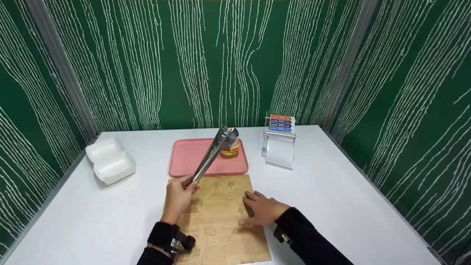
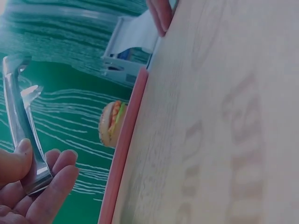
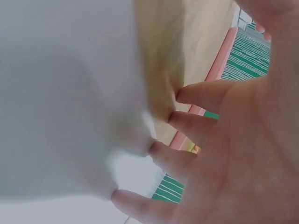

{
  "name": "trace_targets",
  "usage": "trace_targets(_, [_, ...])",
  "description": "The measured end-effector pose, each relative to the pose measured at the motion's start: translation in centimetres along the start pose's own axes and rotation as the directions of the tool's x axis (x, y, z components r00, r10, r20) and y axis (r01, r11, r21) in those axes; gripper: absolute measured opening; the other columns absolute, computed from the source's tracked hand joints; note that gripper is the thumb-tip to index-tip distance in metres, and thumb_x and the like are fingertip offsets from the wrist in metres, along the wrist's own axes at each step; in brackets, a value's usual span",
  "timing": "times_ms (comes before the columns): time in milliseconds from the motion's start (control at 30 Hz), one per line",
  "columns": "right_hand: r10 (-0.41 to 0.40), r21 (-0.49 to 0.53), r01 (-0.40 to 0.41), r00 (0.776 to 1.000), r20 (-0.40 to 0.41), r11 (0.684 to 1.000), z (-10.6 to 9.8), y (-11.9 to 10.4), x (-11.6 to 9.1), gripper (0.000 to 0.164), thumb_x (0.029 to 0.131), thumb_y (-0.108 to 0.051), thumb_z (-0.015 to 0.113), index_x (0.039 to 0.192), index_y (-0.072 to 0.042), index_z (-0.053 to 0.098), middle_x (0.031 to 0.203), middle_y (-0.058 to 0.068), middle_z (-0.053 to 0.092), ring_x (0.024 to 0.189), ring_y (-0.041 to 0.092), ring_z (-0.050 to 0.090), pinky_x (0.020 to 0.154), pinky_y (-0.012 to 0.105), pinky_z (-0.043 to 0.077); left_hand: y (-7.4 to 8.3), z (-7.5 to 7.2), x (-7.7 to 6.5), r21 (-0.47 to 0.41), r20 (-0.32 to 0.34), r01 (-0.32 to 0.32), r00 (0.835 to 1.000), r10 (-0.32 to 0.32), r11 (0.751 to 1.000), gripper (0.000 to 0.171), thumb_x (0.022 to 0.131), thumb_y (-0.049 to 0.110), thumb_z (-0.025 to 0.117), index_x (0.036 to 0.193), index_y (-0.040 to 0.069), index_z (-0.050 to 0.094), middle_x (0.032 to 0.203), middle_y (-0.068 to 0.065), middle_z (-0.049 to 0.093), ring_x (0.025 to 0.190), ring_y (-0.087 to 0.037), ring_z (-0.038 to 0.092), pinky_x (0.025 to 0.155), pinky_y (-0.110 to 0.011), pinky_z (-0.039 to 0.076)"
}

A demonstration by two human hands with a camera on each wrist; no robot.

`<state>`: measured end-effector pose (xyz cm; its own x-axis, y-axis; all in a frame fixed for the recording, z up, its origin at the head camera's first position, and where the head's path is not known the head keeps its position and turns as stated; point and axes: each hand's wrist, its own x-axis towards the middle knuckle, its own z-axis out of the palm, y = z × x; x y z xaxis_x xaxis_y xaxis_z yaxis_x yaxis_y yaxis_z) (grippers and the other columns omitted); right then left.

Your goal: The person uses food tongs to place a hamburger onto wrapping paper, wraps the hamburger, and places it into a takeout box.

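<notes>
My left hand (image 1: 180, 197) grips a pair of metal tongs (image 1: 206, 162) by the hinge end, thumb on one side and fingers on the other. The tongs slant up and away over the pink tray (image 1: 187, 156), their tips apart in the left wrist view. A toy-like burger (image 1: 230, 151) sits at the tray's right side, partly covered by the tong heads in the head view. Brown printed paper (image 1: 220, 217) lies flat before the tray. On its right edge rests my right hand (image 1: 264, 209), fingers spread; in the right wrist view the fingertips (image 3: 156, 148) touch down around that edge.
An open white clamshell box (image 1: 112, 163) stands at the left of the white table (image 1: 331, 206). At the back right is a small dispenser rack (image 1: 280, 141) with a white sheet hanging down and coloured labels on top. Green, white-streaked walls (image 1: 220, 66) enclose the table.
</notes>
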<state>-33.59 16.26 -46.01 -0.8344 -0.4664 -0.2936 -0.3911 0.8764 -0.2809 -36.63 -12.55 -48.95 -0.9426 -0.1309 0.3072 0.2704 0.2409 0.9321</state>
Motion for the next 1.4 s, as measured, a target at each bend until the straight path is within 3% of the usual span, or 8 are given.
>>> trace_targets(167, [-0.027,0.066,0.038,0.987,-0.157,0.997,-0.8,0.0,0.5,0.072,0.105,-0.056,0.060,0.152,-0.001,0.054,0.166,0.023,0.040,0.151,0.044,0.041,0.118,0.074,0.031,0.1,-0.2,-0.1,0.010,-0.006,-0.015,1.000,0.015,1.000,0.026,0.099,-0.005,0.070,0.123,-0.014,0.071,0.097,-0.029,0.076,0.086,-0.031,0.078,0.074,-0.027,0.064])
trace_targets(333, [-0.018,0.178,0.100,0.911,-0.413,0.979,-1.8,-1.1,2.0,0.052,0.104,-0.043,0.068,0.124,0.005,0.071,0.134,0.026,0.068,0.127,0.044,0.064,0.111,0.063,0.047,0.4,-0.5,-0.2,0.019,-0.014,-0.061,0.998,0.062,0.998,0.029,0.099,-0.004,0.071,0.126,-0.015,0.069,0.101,-0.030,0.076,0.088,-0.033,0.079,0.077,-0.026,0.064])
trace_targets(600, [-0.013,0.412,0.296,0.824,-0.566,0.862,-2.4,-5.1,4.8,0.036,0.106,-0.027,0.067,0.120,0.005,0.073,0.117,0.023,0.075,0.109,0.037,0.074,0.098,0.051,0.059,0.6,-0.5,-0.8,0.074,-0.002,-0.110,0.994,0.110,0.991,0.033,0.098,-0.005,0.072,0.128,-0.016,0.067,0.098,-0.027,0.077,0.086,-0.033,0.080,0.075,-0.028,0.064])
trace_targets(700, [0.041,0.537,0.328,0.825,-0.563,0.778,-2.2,-7.4,5.6,0.037,0.107,-0.026,0.066,0.121,0.008,0.072,0.115,0.022,0.076,0.105,0.037,0.075,0.094,0.047,0.061,0.7,-0.4,-1.0,0.110,-0.008,-0.136,0.990,0.138,0.985,0.031,0.097,-0.006,0.072,0.127,-0.016,0.068,0.095,-0.024,0.078,0.084,-0.034,0.079,0.071,-0.029,0.064])
trace_targets(833, [0.186,0.772,0.298,0.863,-0.469,0.562,-2.0,-9.8,6.2,0.050,0.108,-0.028,0.063,0.134,0.015,0.062,0.117,0.024,0.075,0.106,0.040,0.076,0.086,0.044,0.063,0.7,-0.1,-1.1,0.111,-0.002,-0.148,0.989,0.149,0.983,0.029,0.097,-0.006,0.072,0.125,-0.014,0.070,0.093,-0.023,0.078,0.084,-0.037,0.078,0.065,-0.026,0.062])
trace_targets(933, [0.256,0.851,0.274,0.873,-0.416,0.448,-1.7,-10.9,6.4,0.052,0.109,-0.028,0.063,0.137,0.015,0.060,0.117,0.025,0.074,0.105,0.040,0.076,0.081,0.046,0.065,0.6,0.2,-1.2,0.118,-0.009,-0.159,0.987,0.161,0.980,0.030,0.096,-0.007,0.073,0.125,-0.014,0.071,0.093,-0.022,0.079,0.080,-0.033,0.078,0.061,-0.023,0.060])
trace_targets(1200, [0.361,0.873,0.253,0.835,-0.414,0.416,-0.9,-12.1,7.1,0.034,0.108,-0.027,0.063,0.118,0.003,0.073,0.108,0.015,0.077,0.089,0.024,0.078,0.063,0.037,0.063,0.1,0.8,-1.3,0.271,0.010,-0.275,0.959,0.283,0.923,0.032,0.089,-0.003,0.081,0.121,-0.007,0.076,0.091,-0.018,0.079,0.064,-0.013,0.064,0.056,-0.023,0.052])
trace_targets(1400, [0.423,0.833,0.284,0.756,-0.499,0.475,-0.8,-12.0,7.8,0.028,0.106,-0.020,0.066,0.107,0.006,0.074,0.096,0.012,0.076,0.083,0.019,0.069,0.066,0.026,0.055,0.4,1.2,-1.3,0.167,0.080,-0.279,0.960,0.269,0.946,0.034,0.092,-0.005,0.078,0.126,-0.006,0.073,0.109,-0.023,0.078,0.082,-0.025,0.078,0.061,-0.023,0.059])
